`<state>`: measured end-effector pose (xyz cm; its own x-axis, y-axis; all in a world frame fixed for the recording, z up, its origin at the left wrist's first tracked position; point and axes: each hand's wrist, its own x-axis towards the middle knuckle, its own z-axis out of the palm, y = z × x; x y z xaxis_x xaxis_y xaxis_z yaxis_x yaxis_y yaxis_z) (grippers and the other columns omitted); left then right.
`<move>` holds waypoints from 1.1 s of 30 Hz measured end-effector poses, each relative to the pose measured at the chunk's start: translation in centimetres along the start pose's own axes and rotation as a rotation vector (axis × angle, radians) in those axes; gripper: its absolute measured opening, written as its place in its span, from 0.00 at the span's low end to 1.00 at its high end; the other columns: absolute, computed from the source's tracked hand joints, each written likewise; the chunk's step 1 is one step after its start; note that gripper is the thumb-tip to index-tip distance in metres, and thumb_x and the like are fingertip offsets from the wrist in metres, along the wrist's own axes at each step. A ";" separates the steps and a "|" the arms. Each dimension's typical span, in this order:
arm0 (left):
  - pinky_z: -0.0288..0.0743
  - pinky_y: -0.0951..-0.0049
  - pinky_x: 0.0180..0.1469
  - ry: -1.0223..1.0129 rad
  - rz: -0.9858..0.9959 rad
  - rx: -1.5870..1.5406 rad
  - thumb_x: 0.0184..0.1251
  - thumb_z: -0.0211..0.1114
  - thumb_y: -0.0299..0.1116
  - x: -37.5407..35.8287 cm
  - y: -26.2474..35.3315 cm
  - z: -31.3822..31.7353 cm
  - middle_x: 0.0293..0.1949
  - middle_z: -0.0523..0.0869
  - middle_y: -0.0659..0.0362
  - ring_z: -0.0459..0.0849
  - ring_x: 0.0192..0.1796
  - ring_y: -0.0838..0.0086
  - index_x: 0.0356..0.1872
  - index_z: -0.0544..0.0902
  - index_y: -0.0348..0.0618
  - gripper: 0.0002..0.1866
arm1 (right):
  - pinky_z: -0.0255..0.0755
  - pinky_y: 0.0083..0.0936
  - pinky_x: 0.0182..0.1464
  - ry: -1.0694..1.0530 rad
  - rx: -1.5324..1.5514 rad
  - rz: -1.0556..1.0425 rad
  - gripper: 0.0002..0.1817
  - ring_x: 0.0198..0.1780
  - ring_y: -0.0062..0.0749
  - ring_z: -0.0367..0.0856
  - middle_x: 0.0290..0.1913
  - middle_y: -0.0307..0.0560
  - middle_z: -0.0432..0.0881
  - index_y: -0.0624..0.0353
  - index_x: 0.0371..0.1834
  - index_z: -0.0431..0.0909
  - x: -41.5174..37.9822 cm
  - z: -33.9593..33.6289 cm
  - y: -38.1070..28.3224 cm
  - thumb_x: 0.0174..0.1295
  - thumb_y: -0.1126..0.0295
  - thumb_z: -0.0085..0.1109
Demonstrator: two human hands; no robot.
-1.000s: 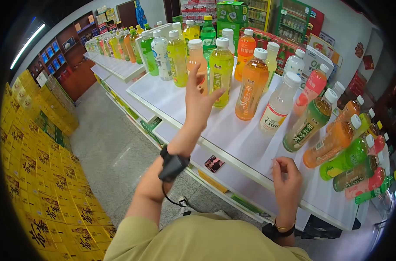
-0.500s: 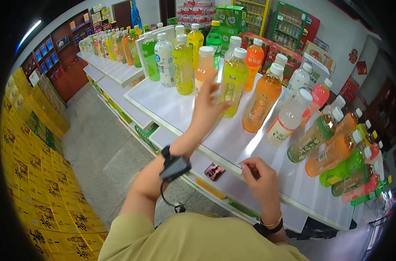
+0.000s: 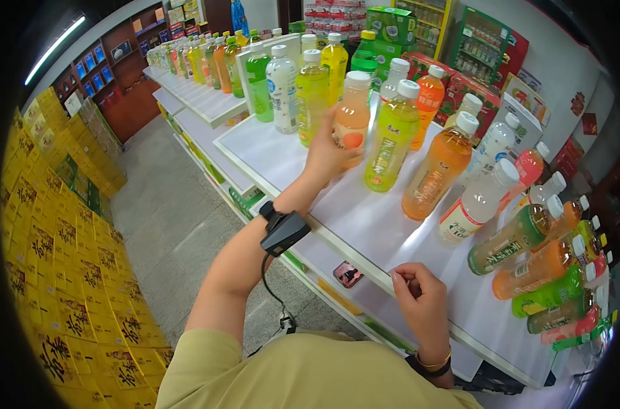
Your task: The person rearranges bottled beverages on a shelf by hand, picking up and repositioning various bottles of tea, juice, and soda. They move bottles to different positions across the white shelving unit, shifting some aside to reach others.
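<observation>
My left hand (image 3: 325, 158) is closed round the lower part of a peach drink bottle (image 3: 353, 112) with a white cap, which stands upright on the white shelf top (image 3: 351, 235). Its thumb lies across the front of the label. Just right of that bottle is a yellow-green drink bottle (image 3: 390, 140); a second yellow-green bottle (image 3: 310, 88) is behind my fingers on the left. My right hand (image 3: 422, 300) rests by the shelf's front edge, fingers loosely curled, with nothing visible in them. An orange drink bottle (image 3: 438, 170) stands beyond it.
Several more bottles curve away to the right, among them a clear bottle with a red-edged label (image 3: 477, 204). On a lower ledge lies a phone-like pink and black object (image 3: 348, 274). Yellow cartons (image 3: 71, 273) are stacked at left across the grey floor (image 3: 160, 204).
My left hand has moved from beside the yellow-green bottle to the peach bottle and closed on it. The view has shifted slightly; my right hand stays near the shelf edge.
</observation>
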<state>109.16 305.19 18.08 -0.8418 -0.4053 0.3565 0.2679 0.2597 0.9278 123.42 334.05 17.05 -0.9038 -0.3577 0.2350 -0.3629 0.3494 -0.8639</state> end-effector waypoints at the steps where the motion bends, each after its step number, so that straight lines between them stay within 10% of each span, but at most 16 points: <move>1: 0.76 0.63 0.66 -0.012 0.016 0.030 0.46 0.82 0.21 0.1 -0.2 0.0 0.65 0.80 0.49 0.80 0.66 0.60 0.81 0.58 0.56 0.58 | 0.66 0.19 0.26 -0.014 0.002 0.000 0.05 0.23 0.15 0.72 0.28 0.41 0.84 0.64 0.41 0.83 -0.1 0.1 -0.2 0.67 0.75 0.66; 5: 0.77 0.64 0.65 -0.049 -0.093 0.041 0.50 0.81 0.24 -0.9 0.8 -2.0 0.63 0.82 0.49 0.81 0.66 0.60 0.79 0.61 0.56 0.54 | 0.68 0.19 0.28 0.032 -0.071 -0.001 0.04 0.23 0.17 0.73 0.27 0.42 0.84 0.64 0.41 0.83 0.0 0.3 -0.7 0.66 0.76 0.66; 14: 0.77 0.51 0.55 0.617 1.005 0.158 0.76 0.64 0.29 -12.5 8.3 -18.1 0.36 0.86 0.61 0.85 0.43 0.66 0.48 0.76 0.46 0.06 | 0.65 0.21 0.28 -0.007 0.128 -0.330 0.05 0.24 0.21 0.74 0.23 0.41 0.79 0.63 0.31 0.77 1.9 6.3 -3.8 0.63 0.81 0.63; 23: 0.75 0.69 0.52 1.168 1.802 0.522 0.83 0.56 0.42 -19.3 10.9 -31.3 0.25 0.72 0.72 0.77 0.37 0.79 0.43 0.77 0.56 0.06 | 0.65 0.20 0.28 -0.280 0.457 -0.697 0.13 0.24 0.24 0.72 0.27 0.40 0.77 0.58 0.32 0.71 9.6 26.0 -11.5 0.59 0.84 0.69; 24: 0.67 0.65 0.64 1.091 1.702 0.688 0.86 0.49 0.40 -19.4 10.4 -32.3 0.24 0.64 0.71 0.72 0.39 0.80 0.40 0.66 0.59 0.07 | 0.66 0.19 0.29 -0.347 0.479 -0.675 0.14 0.24 0.22 0.72 0.29 0.40 0.77 0.58 0.34 0.71 10.4 27.5 -12.3 0.59 0.83 0.70; 28: 0.70 0.66 0.62 1.220 1.548 0.899 0.84 0.53 0.44 -17.3 8.1 -36.1 0.29 0.72 0.68 0.76 0.42 0.77 0.44 0.70 0.57 0.07 | 0.70 0.16 0.31 -0.430 0.557 -0.599 0.14 0.28 0.17 0.75 0.32 0.38 0.78 0.59 0.39 0.71 13.4 33.6 -14.0 0.62 0.81 0.70; 30: 0.68 0.48 0.66 1.241 1.260 0.919 0.80 0.58 0.34 -16.8 6.5 -37.6 0.30 0.71 0.62 0.73 0.42 0.66 0.44 0.72 0.53 0.03 | 0.71 0.17 0.32 -0.480 0.565 -0.555 0.13 0.31 0.16 0.77 0.34 0.37 0.79 0.60 0.42 0.71 14.9 36.7 -13.8 0.64 0.80 0.69; 33: 0.72 0.47 0.63 0.971 1.179 0.809 0.75 0.62 0.29 -13.0 3.7 -40.1 0.34 0.74 0.60 0.75 0.42 0.63 0.42 0.72 0.50 0.06 | 0.72 0.18 0.35 -0.570 0.609 -0.394 0.13 0.33 0.15 0.76 0.33 0.37 0.78 0.60 0.46 0.70 17.2 41.9 -13.3 0.66 0.79 0.67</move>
<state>139.91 276.23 21.33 0.2675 0.0525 0.9621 -0.0577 0.9976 -0.0384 122.20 286.96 13.93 -0.4328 -0.7830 0.4467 -0.2925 -0.3467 -0.8912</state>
